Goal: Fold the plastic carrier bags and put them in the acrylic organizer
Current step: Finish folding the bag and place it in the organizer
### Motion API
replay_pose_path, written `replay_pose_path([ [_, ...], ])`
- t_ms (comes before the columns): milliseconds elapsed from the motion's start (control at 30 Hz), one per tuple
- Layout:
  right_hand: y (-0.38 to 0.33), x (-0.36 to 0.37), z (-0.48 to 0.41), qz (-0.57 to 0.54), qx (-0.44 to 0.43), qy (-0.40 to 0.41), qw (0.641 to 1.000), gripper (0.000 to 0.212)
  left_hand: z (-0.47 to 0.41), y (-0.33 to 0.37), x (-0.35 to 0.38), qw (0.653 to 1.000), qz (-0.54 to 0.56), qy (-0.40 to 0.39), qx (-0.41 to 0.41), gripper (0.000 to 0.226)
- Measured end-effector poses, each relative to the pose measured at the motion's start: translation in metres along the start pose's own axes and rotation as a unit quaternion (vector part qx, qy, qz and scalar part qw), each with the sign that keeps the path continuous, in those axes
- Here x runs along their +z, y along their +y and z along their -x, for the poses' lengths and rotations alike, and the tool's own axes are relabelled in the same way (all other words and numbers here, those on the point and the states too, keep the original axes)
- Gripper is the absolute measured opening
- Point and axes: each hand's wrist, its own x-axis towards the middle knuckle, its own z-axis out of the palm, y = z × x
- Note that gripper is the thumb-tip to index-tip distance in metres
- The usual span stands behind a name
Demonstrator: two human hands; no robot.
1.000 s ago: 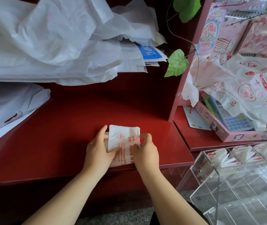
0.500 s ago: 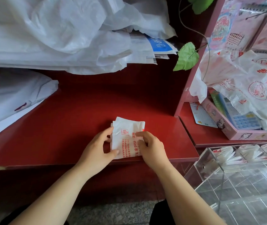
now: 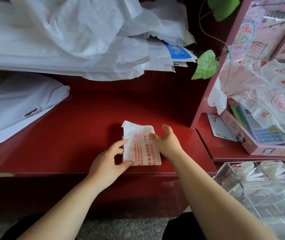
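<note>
My two bare forearms reach forward from the bottom of the view. Low on my right, nearer to me than the counter edge, stands the clear acrylic organizer [image 3: 259, 196], with folded bags already in its far compartments.

Ahead, my hands work close together. My left hand [image 3: 108, 158] pinches the left edge of a folded carrier bag [image 3: 141, 146], thumb on top near its near corner. My right hand [image 3: 166, 142] is spread and relaxed, with its fingertips resting on the bag's right side and gripping nothing.

The bag is a small white packet printed in red. It lies flat on the red counter [image 3: 86, 127] near the front edge, its long axis pointing away from me. The organizer lies to the right of it, so my right hand looks the better placed to carry it over.

Farther back, loose printed carrier bags [image 3: 268, 94] spill over a pink tray [image 3: 268, 150] on the right. A heap of white plastic bags [image 3: 60, 40] fills the far left.
</note>
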Motion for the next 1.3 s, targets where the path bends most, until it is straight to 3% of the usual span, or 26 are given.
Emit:
replay_pose_path([
  [133,-0.01,-0.003,-0.025,0.005,-0.007,-0.063,0.998,0.063,-0.001,0.0,0.001,1.0,-0.007,0.016,0.011,0.063],
  [500,-0.025,-0.001,-0.062,0.111,-0.082,-0.154,0.979,0.021,-0.001,0.004,0.002,0.996,-0.033,0.08,0.036,0.056],
  [900,-0.005,0.007,-0.069,0.196,-0.112,-0.102,0.969,0.016,-0.005,0.0,0.009,0.984,-0.117,0.113,0.078,0.029],
  [1000,-0.005,0.007,-0.063,0.275,-0.144,-0.067,0.948,0.018,-0.007,-0.005,0.011,0.968,-0.197,0.114,0.108,0.038],
  [1067,-0.002,0.008,-0.06,0.308,-0.156,-0.048,0.937,0.024,-0.01,-0.004,0.012,0.958,-0.245,0.086,0.118,0.049],
  [1200,0.007,0.011,-0.058,0.32,-0.179,-0.01,0.93,0.045,-0.023,0.005,0.005,0.944,-0.289,-0.058,0.144,0.084],
  [1300,0.013,0.009,-0.052,0.307,-0.228,0.058,0.922,0.048,-0.035,0.003,0.0,0.93,-0.318,-0.142,0.118,0.058],
])
